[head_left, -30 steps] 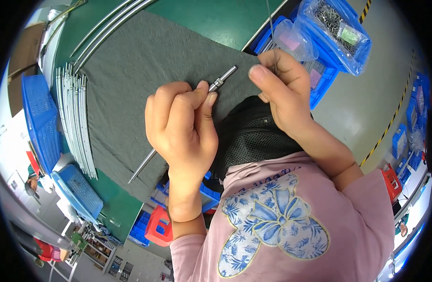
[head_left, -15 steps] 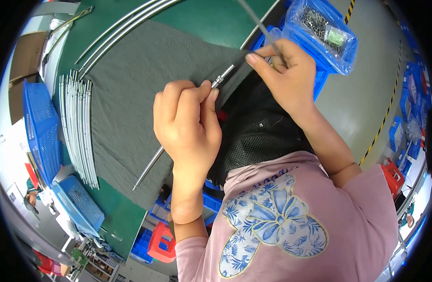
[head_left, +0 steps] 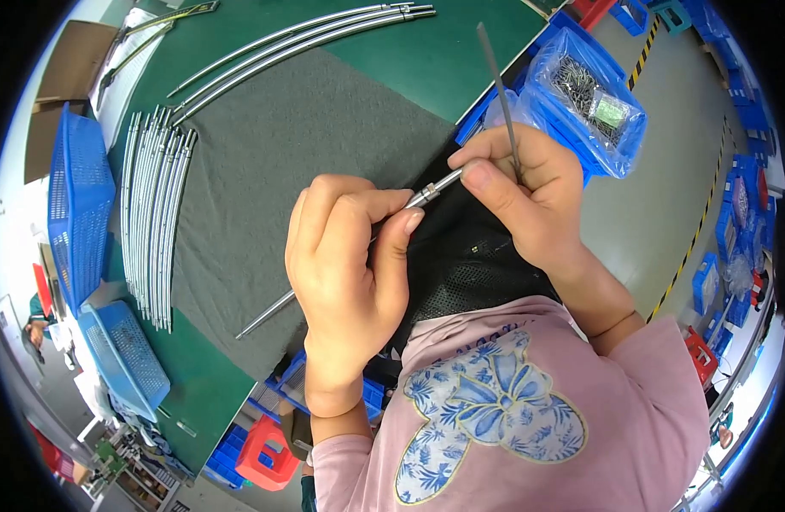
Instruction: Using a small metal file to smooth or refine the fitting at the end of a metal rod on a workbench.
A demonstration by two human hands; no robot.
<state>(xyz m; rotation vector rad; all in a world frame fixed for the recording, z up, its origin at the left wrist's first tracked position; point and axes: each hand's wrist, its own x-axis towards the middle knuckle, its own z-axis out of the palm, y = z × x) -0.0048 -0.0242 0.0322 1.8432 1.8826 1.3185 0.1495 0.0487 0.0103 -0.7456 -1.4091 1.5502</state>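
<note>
My left hand (head_left: 345, 264) is closed around a slim silvery metal rod (head_left: 266, 315), which slants from lower left to upper right. A stepped collar (head_left: 423, 195) on the rod shows just past my left thumb and forefinger. At the rod's upper right end, the thumb and forefinger of my right hand (head_left: 537, 196) pinch its tip. A thin dark grey rod (head_left: 498, 81) also sticks up out of my right hand; its lower end is hidden among the fingers. Whether a separate small piece sits at the pinched tip, I cannot tell.
Grey cloth (head_left: 247, 179) covers part of the green table (head_left: 486, 38). Many metal rods (head_left: 153, 230) lie bundled at left, with several longer ones (head_left: 298, 38) at the back. Blue baskets (head_left: 81, 205) stand far left. A lined blue bin (head_left: 627, 128) holds small metal parts at right.
My right hand has come down to the rod's tip and now pinches it; before, it was apart from it. The thin grey rod came along, now more upright. The view has shifted slightly.
</note>
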